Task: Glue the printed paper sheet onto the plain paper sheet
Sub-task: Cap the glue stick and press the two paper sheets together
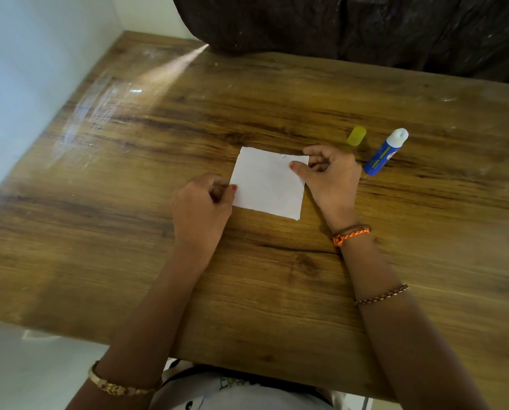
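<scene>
A white sheet (pixel 267 183) is held flat on the counter (pixel 129 232), pinched at its edges by left hand (pixel 201 202) and right hand (pixel 331 173). Pressing down seems underway; smoothing is judged next.

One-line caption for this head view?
Both hands, left and right, pinch a white paper sheet beside an uncapped glue stick.

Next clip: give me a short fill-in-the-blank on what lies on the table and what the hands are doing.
1. Both hands pinch the white ____ at its side edges: left hand, right hand.
2. The glue stick stands with its cap ____.
3. The loose cap is ____ in colour.
4. Everything rests on a ____ table.

Missing words: paper; off; yellow; wooden
</scene>
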